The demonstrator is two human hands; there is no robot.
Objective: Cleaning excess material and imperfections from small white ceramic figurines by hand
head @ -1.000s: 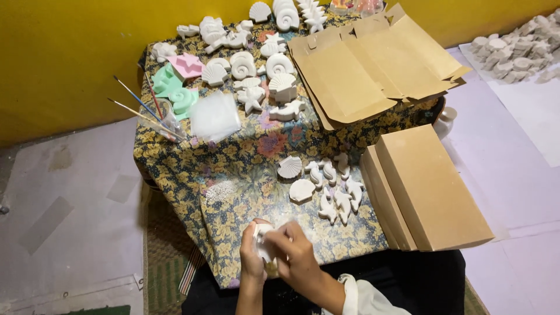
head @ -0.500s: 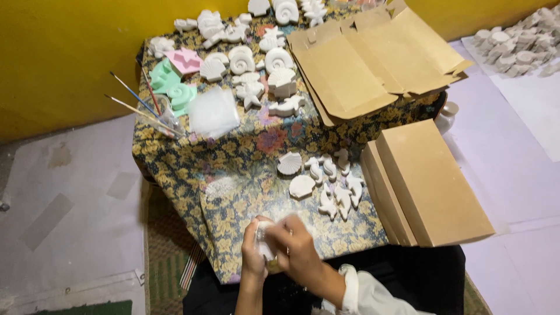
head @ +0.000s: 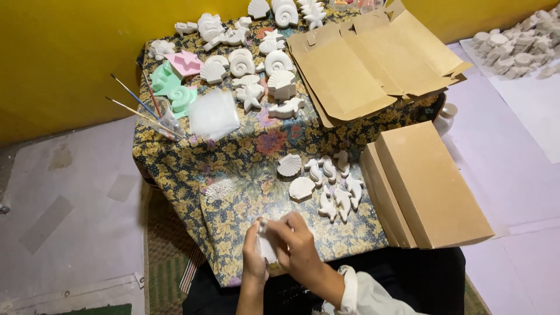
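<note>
Floral-cloth table (head: 233, 175) – white plaster shells (head: 300, 188), cardboard sheets (head: 361, 70), brushes (head: 137, 105).

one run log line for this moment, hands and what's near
left hand: holds white plaster piece | right hand: on same piece | near: white shell figures on floral cloth

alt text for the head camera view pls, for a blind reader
Both hands, left hand and right hand, hold a small white plaster piece over a floral tablecloth scattered with white plaster shells and flat cardboard boxes.

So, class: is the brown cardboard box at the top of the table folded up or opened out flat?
Opened out flat. The cardboard box lies spread on the floral cloth, its flaps splayed at the edges, enclosing nothing.
</note>
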